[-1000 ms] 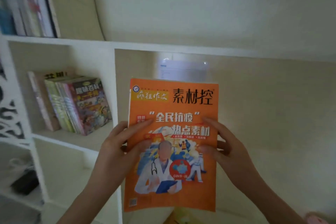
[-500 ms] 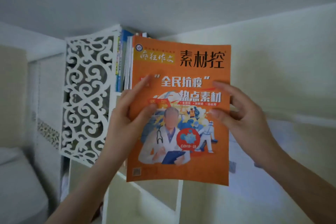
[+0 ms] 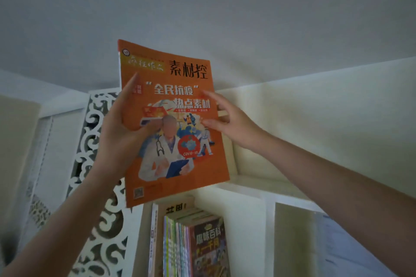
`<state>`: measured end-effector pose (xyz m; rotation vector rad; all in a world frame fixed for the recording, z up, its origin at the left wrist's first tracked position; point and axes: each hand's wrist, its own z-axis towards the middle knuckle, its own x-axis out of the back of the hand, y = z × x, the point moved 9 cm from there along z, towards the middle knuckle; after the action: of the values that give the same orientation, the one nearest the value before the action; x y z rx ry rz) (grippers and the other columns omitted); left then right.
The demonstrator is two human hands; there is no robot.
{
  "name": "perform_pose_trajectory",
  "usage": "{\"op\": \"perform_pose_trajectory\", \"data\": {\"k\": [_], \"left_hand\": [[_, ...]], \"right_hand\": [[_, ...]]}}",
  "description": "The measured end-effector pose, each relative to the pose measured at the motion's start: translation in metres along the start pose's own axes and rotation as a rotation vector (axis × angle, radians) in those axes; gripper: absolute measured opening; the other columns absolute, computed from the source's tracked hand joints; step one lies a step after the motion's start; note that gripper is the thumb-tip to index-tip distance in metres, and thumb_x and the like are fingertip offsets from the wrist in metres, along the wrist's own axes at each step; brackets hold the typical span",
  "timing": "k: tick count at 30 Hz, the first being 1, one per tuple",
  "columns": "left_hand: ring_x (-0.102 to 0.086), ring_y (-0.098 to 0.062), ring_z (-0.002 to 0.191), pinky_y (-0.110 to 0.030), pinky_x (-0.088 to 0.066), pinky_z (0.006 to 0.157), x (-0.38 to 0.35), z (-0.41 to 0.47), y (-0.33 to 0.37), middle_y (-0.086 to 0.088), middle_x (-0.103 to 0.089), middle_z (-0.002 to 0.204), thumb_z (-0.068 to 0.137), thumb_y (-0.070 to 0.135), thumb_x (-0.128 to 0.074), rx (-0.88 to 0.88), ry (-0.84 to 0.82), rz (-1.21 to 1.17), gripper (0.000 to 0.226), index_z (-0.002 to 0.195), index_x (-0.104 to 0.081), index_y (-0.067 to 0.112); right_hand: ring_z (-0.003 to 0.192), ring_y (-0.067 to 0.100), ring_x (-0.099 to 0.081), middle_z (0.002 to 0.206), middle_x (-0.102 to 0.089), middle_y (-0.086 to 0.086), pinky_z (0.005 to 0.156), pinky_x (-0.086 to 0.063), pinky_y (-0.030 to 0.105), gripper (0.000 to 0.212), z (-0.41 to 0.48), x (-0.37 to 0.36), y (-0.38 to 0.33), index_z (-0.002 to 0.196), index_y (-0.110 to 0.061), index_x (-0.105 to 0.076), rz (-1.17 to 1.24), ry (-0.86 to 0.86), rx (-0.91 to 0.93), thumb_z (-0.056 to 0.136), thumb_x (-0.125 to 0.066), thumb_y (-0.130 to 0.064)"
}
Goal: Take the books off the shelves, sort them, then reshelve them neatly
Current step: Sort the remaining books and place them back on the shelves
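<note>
I hold an orange magazine with a doctor drawn on its cover upright and raised in front of the top of the white bookshelf. My left hand grips its left edge, thumb across the cover. My right hand is at the magazine's right edge with fingers extended; thumb and forefinger lie on the cover. A row of colourful books stands upright in the compartment below.
A white carved lattice side panel borders the shelf on the left. A plain wall and ceiling fill the upper view. A pale sheet sits in the right-hand compartment.
The magazine has gone up toward the top of the shelf and the view has tilted upward. My right hand's hold has loosened, its fingers now stretched out at the edge.
</note>
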<state>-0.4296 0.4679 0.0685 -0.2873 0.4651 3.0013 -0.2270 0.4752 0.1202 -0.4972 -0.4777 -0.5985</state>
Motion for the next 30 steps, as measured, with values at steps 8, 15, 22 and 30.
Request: {"op": "perform_pose_trajectory", "data": {"k": [8, 15, 22, 30], "left_hand": [[-0.059, 0.012, 0.094, -0.009, -0.050, 0.059, 0.041, 0.039, -0.039, 0.018, -0.057, 0.120, 0.084, 0.008, -0.067, -0.053, 0.063, 0.195, 0.074, 0.139, -0.034, 0.046], [-0.056, 0.018, 0.098, -0.005, -0.049, 0.063, 0.043, 0.045, -0.071, 0.028, -0.051, 0.117, 0.084, 0.004, -0.067, -0.060, 0.023, 0.217, 0.078, 0.142, -0.033, 0.044], [-0.057, 0.010, 0.103, -0.008, -0.051, 0.065, 0.043, 0.044, -0.084, 0.023, -0.054, 0.122, 0.085, 0.004, -0.065, -0.067, 0.003, 0.208, 0.078, 0.142, -0.032, 0.045], [-0.057, 0.014, 0.093, -0.004, -0.047, 0.057, 0.053, 0.044, -0.097, 0.016, -0.053, 0.124, 0.085, 0.004, -0.066, -0.032, 0.020, 0.225, 0.078, 0.144, -0.031, 0.041]], "right_hand": [[0.139, 0.019, -0.034, 0.153, -0.036, 0.002, 0.115, -0.028, 0.036, 0.065, 0.053, -0.043, 0.061, 0.147, -0.025, -0.034, -0.526, -0.281, 0.010, 0.091, -0.058, -0.004], [0.149, 0.024, 0.006, 0.162, -0.004, 0.003, 0.114, 0.017, 0.038, 0.076, 0.046, -0.093, 0.094, 0.152, -0.027, -0.020, -1.304, -0.571, 0.284, 0.089, -0.058, -0.047], [0.137, 0.031, -0.038, 0.142, -0.051, 0.009, 0.108, -0.033, 0.047, 0.075, 0.044, -0.090, 0.093, 0.135, -0.019, -0.055, -1.446, -0.576, 0.490, 0.081, -0.033, -0.067], [0.124, 0.028, -0.053, 0.132, -0.059, 0.006, 0.099, -0.034, 0.040, 0.066, 0.043, -0.091, 0.088, 0.127, -0.023, -0.062, -1.439, -0.516, 0.619, 0.083, -0.034, -0.065]]}}
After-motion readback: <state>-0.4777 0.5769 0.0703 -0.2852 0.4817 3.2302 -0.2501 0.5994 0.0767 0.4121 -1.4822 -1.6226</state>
